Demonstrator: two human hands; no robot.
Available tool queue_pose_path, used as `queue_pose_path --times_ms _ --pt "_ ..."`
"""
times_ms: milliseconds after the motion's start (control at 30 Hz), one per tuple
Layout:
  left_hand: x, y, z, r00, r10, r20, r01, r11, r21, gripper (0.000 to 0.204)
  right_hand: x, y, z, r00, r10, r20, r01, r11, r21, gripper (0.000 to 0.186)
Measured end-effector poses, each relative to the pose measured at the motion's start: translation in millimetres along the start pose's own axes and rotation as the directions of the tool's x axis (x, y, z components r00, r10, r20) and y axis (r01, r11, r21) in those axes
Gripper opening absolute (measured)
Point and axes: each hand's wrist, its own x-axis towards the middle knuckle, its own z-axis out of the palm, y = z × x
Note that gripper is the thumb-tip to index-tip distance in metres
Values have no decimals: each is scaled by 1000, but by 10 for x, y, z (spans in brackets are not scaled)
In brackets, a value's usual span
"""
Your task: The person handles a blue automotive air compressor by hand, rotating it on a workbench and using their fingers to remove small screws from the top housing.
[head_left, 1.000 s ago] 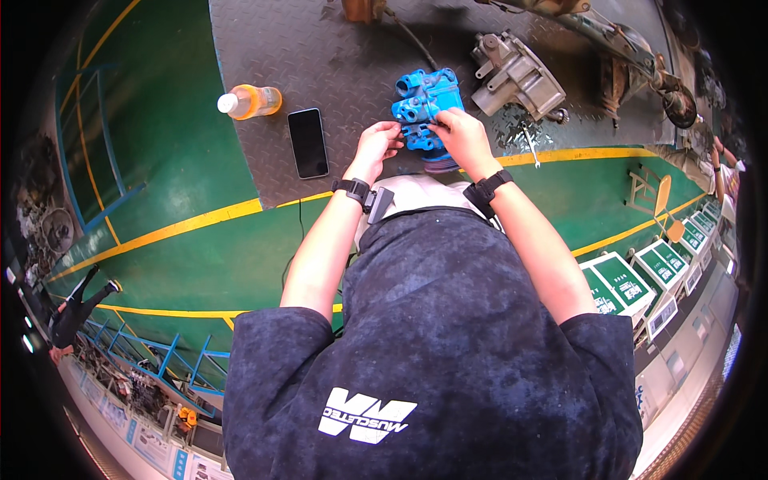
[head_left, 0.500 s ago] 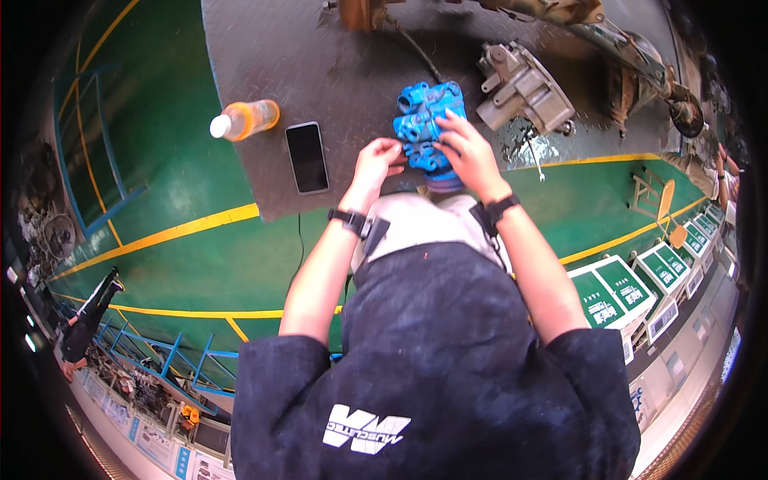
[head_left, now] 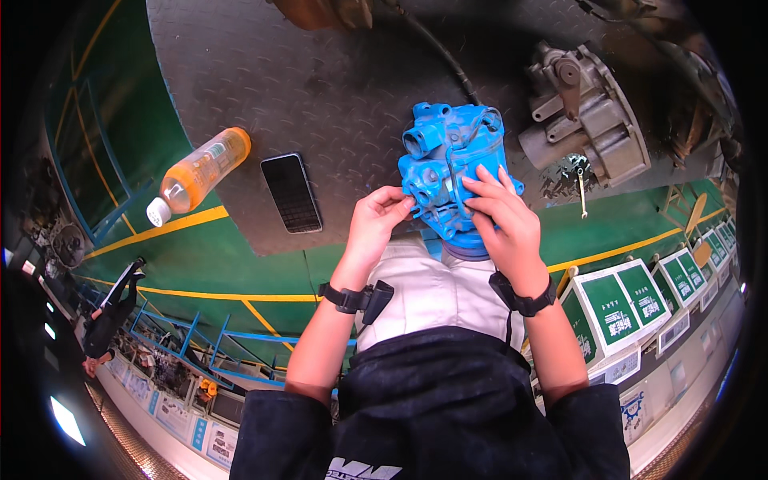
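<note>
A blue-painted metal casting [head_left: 448, 168] with round ports and a darker round base stands at the table's near edge, in front of my lap. At its left side my left hand [head_left: 378, 224] is closed, thumb and forefinger pinched together against a small fitting; whatever lies between the fingertips is too small to make out. Over the casting's right side lies my right hand [head_left: 504, 220], its fingers bent and gripping the surface, with the thumb side low near the base. Part of that side is hidden under the fingers.
Left on the dark tread-plate table lie a phone [head_left: 291, 194] and a bottle of orange drink [head_left: 200, 174]. Right of the casting are a grey metal housing [head_left: 588, 120] and a wrench [head_left: 582, 192]. A dark hose [head_left: 440, 48] runs behind. Another person [head_left: 112, 320] is far left.
My view has come closer to the table, so the casting, bottle and phone look larger. Both hands stay at the casting, the left pinching at its side.
</note>
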Motion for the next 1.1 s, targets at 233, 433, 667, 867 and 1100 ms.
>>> queue_pose_path --times_ms 233,433,667,867,1100 --pt "10 32 22 996 71 -54 -71 997 2 13 -10 -27 13 997 -81 3 81 991 -102 18" --pt "-10 104 72 993 67 -100 -62 997 44 12 14 -73 55 996 -82 -32 77 986 -150 19" --pt "-6 97 76 993 -6 -115 3 1000 -30 8 43 -111 49 986 -167 -9 160 956 -245 20" --pt "52 86 -19 995 -38 -94 30 996 -84 12 58 -223 141 984 -170 -50 152 953 -262 17" --pt "-30 301 38 995 -100 -30 96 989 -112 13 32 -313 185 981 -145 -132 104 955 -277 12"
